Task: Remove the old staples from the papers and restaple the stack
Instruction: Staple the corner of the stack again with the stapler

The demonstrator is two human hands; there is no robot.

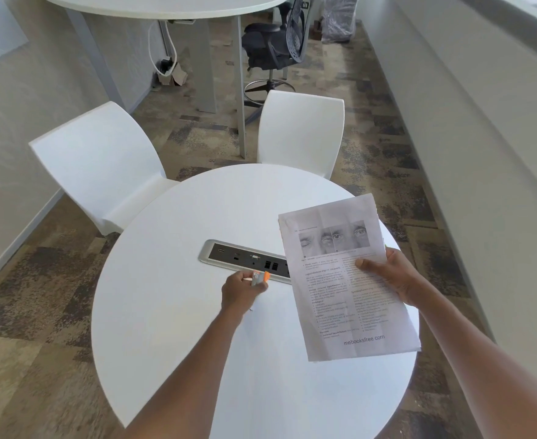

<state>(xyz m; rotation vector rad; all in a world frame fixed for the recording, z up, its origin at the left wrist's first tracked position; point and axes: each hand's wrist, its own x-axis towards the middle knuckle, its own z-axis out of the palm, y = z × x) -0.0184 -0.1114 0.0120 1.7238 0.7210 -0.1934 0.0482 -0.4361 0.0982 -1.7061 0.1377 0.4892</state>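
My right hand (390, 277) grips the right edge of a stack of printed papers (340, 280), thumb on top, holding it tilted above the round white table (172, 312). The top page shows grey photos of eyes and two columns of text. My left hand (240, 291) is closed around a small orange and grey tool (260, 277), likely a staple remover, just above the table near the socket panel. No staple on the papers is clear enough to make out.
A grey socket panel (245, 259) is set into the table's middle. Two white chairs (102, 166) (302, 128) stand at the far side. A larger white table (165, 7) and a dark office chair (273, 42) are further back.
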